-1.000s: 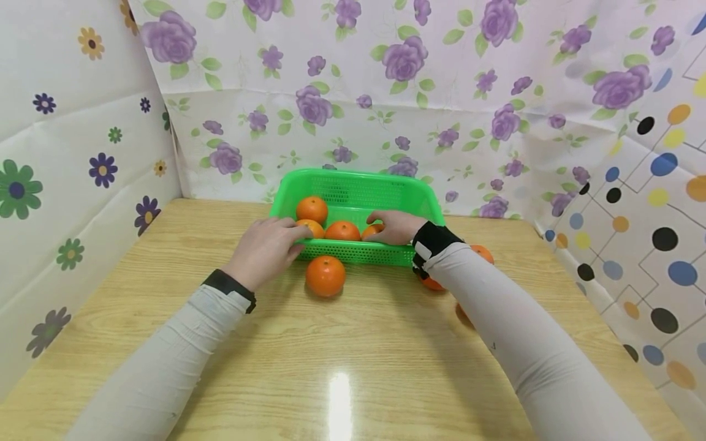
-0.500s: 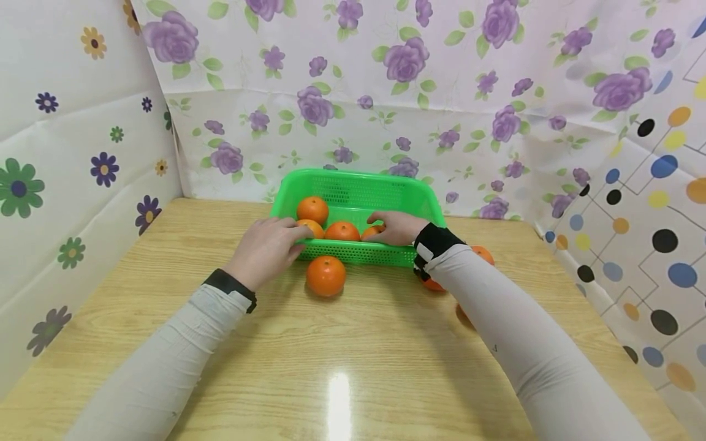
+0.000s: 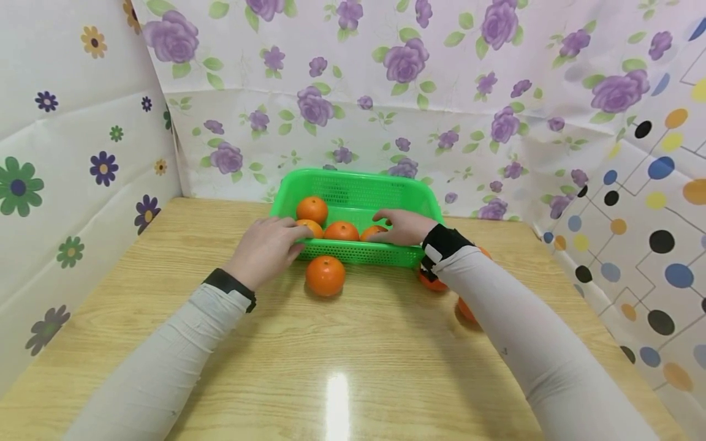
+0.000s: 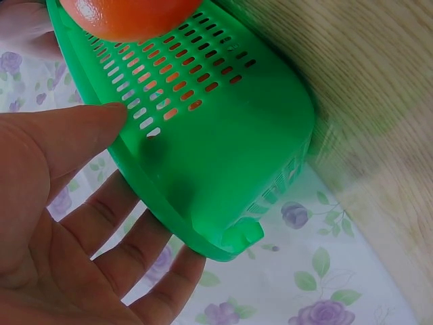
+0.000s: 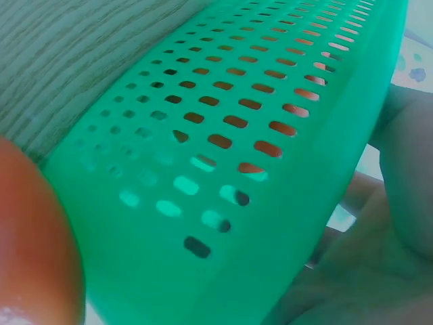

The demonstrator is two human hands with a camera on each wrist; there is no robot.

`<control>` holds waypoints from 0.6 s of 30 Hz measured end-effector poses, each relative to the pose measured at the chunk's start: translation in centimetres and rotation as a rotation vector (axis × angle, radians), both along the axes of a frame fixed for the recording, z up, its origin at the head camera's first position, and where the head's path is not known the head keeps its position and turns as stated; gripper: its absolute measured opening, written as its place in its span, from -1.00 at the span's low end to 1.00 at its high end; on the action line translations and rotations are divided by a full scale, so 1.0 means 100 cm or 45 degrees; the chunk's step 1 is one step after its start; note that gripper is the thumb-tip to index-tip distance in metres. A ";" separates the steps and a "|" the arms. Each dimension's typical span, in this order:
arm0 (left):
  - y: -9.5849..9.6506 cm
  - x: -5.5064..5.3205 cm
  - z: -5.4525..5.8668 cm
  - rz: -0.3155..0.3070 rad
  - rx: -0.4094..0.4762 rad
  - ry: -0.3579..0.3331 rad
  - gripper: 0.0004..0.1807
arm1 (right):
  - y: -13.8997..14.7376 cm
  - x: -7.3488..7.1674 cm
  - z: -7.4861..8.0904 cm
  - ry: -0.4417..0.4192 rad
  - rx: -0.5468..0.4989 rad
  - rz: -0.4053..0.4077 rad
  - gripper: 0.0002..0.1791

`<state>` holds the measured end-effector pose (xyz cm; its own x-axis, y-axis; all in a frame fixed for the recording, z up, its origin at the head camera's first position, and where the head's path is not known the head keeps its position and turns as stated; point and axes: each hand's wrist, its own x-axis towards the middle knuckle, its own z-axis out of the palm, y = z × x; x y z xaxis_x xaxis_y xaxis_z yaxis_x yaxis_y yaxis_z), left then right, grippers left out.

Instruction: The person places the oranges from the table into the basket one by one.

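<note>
A green perforated plastic basket [image 3: 364, 252] stands at the back of the table with several oranges inside. My left hand [image 3: 267, 251] holds its front left rim; in the left wrist view the thumb [image 4: 95, 128] lies on the near side and the other fingers are behind the rim. My right hand [image 3: 407, 226] reaches over the front right rim, thumb and forefinger spread beside the rightmost orange [image 3: 372, 233] in the basket. Its other fingers are hidden. In the right wrist view, the basket wall [image 5: 223, 203] covers part of this hand.
One orange [image 3: 325, 276] sits on the wooden table [image 3: 276, 367] before the basket. More oranges, one of them [image 3: 430, 282] beneath my right wrist, are partly hidden by that arm. Floral sheets [image 3: 358, 110] wall the table in.
My right hand has drawn slightly right, away from the rightmost orange in the basket, and its forearm shifted right too. The left hand stays on the rim.
</note>
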<state>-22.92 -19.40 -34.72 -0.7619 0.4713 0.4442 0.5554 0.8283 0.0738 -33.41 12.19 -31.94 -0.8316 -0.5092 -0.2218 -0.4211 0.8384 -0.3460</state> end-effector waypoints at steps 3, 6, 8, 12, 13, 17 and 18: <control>0.000 0.000 0.000 0.000 -0.002 -0.002 -0.71 | 0.002 0.005 0.001 0.058 -0.051 -0.009 -0.19; 0.000 0.000 0.000 -0.001 -0.003 -0.005 -0.72 | 0.002 0.013 0.003 0.139 -0.090 -0.004 -0.18; 0.001 -0.001 0.001 -0.001 -0.003 -0.007 -0.72 | 0.002 0.018 0.004 0.187 -0.108 0.006 -0.18; 0.001 -0.001 0.001 -0.004 0.001 -0.009 -0.72 | 0.003 0.029 0.004 0.270 -0.158 0.036 -0.18; 0.001 -0.001 0.001 -0.003 0.002 -0.010 -0.71 | 0.003 0.031 0.004 0.287 -0.170 0.045 -0.18; 0.000 0.000 0.001 0.001 0.006 -0.012 -0.72 | 0.002 0.042 0.002 0.344 -0.225 0.081 -0.13; 0.000 0.000 0.001 0.003 0.005 -0.012 -0.71 | 0.002 0.045 0.002 0.364 -0.234 0.093 -0.13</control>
<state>-22.92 -19.40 -34.63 -0.7673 0.4677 0.4387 0.5525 0.8294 0.0822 -28.95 12.37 -31.78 -0.8067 -0.5795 0.1158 -0.5793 0.7370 -0.3482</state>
